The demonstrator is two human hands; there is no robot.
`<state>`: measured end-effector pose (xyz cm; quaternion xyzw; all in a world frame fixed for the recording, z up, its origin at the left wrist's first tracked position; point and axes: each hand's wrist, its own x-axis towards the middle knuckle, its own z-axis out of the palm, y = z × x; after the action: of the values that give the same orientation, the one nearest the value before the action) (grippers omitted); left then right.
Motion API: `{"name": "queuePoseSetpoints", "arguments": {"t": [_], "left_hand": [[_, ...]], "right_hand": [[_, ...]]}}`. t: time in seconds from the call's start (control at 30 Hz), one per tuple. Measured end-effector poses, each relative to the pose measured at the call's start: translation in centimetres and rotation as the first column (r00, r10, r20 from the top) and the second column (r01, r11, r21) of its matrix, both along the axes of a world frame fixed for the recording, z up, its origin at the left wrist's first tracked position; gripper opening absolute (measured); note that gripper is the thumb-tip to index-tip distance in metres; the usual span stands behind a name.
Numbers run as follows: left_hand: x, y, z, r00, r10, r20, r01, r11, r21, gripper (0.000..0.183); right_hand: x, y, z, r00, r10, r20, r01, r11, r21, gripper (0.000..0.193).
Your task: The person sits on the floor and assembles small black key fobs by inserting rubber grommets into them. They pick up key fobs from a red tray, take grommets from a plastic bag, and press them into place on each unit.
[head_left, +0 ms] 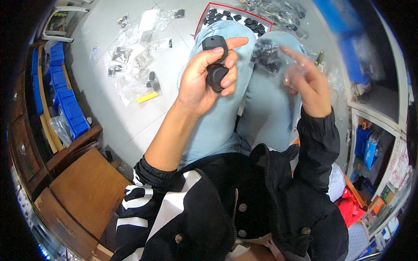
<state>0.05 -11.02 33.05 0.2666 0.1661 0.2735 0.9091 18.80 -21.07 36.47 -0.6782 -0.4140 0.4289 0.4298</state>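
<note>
My left hand (198, 80) is wrapped round two black key fobs, its index finger stretched out to the right. The upper fob (214, 42) has an angular outline and lies under the thumb. Below it the rounder fob (216, 77) sits against the curled fingers. Over my right knee, my right hand (310, 85) is smeared by motion, its index finger extended and the other fingers bent. A clear plastic bag (267, 56) with dark pieces inside hangs blurred at these fingers, which appear closed on its plastic; the exact grip is unclear.
Beyond my knees stands a red-rimmed white box (235, 9) holding several black fobs. Clear bags (141, 56) of small parts and a yellow-handled tool (147, 97) lie on the floor. Blue bins (72, 111) line the left; an open white cabinet (379, 117) stands right.
</note>
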Motion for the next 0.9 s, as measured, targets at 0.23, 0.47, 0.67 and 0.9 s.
{"name": "queuePoseSetpoints", "arguments": {"t": [0.23, 0.47, 0.67, 0.9], "left_hand": [[0.5, 0.3, -0.2, 0.995, -0.003, -0.097, 0.009, 0.998, 0.064, 0.045], [1.8, -0.4, 0.3, 0.960, 0.067, -0.271, -0.029, 0.989, 0.142, 0.028], [4.9, -3.0, -0.8, 0.828, 0.415, -0.376, 0.147, 0.487, 0.861, 0.026], [4.7, -5.6, -1.7, 0.741, 0.448, -0.501, 0.510, 0.110, 0.853, 0.043]], "right_hand": [[1.2, -0.6, -1.4, 0.990, 0.068, 0.120, -0.062, 0.997, -0.054, 0.040], [2.5, -2.2, -1.4, 0.988, -0.053, -0.142, 0.048, 0.998, -0.043, 0.037], [2.6, -4.6, -2.3, 0.966, -0.144, -0.216, 0.136, 0.989, -0.049, 0.041], [2.5, -6.3, -2.5, 0.969, -0.151, -0.194, 0.151, 0.988, -0.018, 0.035]]}}
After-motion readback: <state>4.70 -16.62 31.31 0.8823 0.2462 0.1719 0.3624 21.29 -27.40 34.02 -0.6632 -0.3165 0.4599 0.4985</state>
